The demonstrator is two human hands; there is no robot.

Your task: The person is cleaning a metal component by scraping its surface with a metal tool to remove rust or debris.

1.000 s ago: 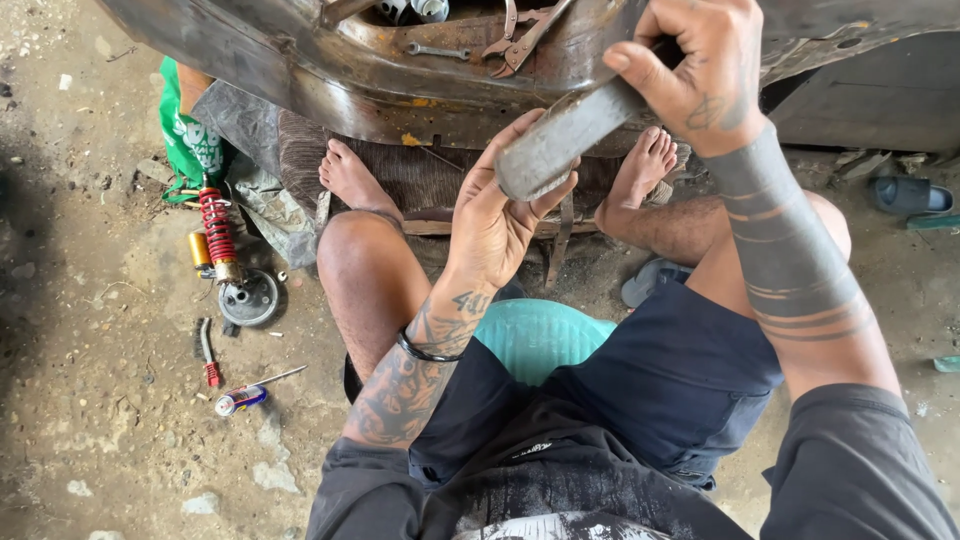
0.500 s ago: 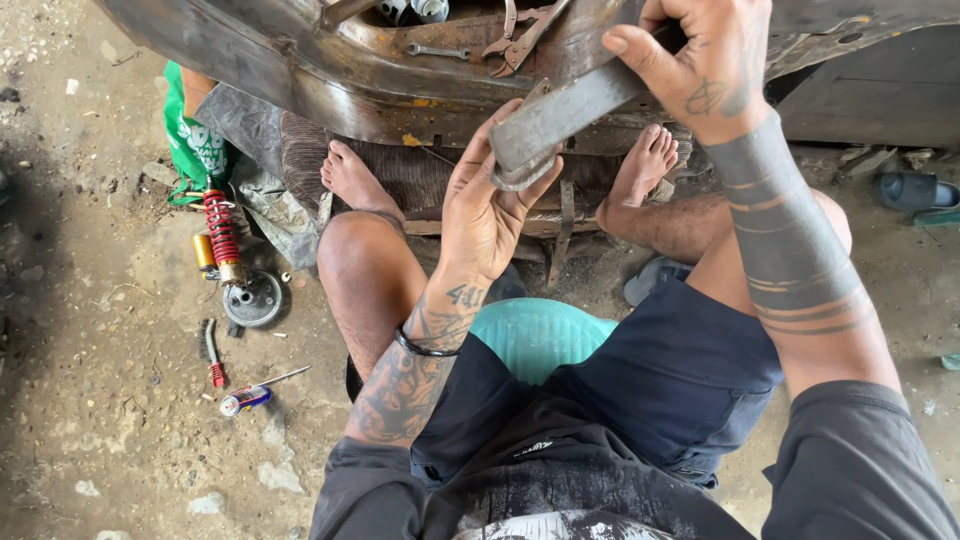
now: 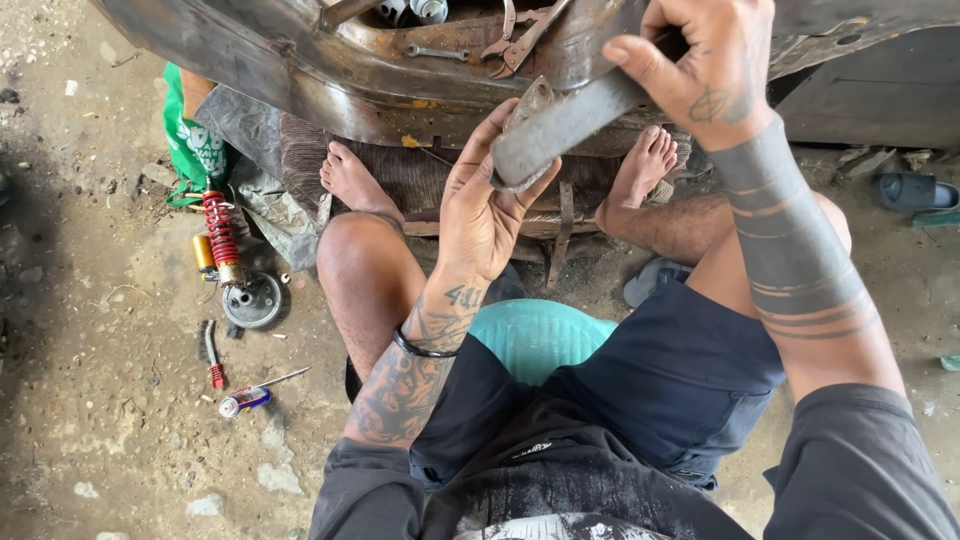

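**Both hands on the bar, up against the rusty shell**

Gripping a grey metal bar [image 3: 565,125] at both ends. Right hand [image 3: 700,65] wrapping round the upper end, fingers curled tight over it, thumb pointing left along the top. Left hand [image 3: 485,205] meeting the lower end, palm up and open, fingers spread and reaching up beside the bar's tip, thumb hooking under it. Bar slanting down from upper right to lower left, lying just in front of the shell [image 3: 300,70], a big rusted brown body arching across the top.

Sitting low on a teal stool [image 3: 540,340], knees apart, bare feet tucked under the shell's edge.

Resting in the hollow of the shell: pliers [image 3: 520,35] and a spanner [image 3: 435,52], well above the left hand.

Lying on the dirt floor [image 3: 90,400] off to the left: a red spring shock [image 3: 220,235] beside a grey disc [image 3: 252,300], a red-handled tool [image 3: 212,355], a small spray can [image 3: 245,402]. Green bag [image 3: 190,140] crumpling against the shell. Sandal [image 3: 905,190] sitting far right.
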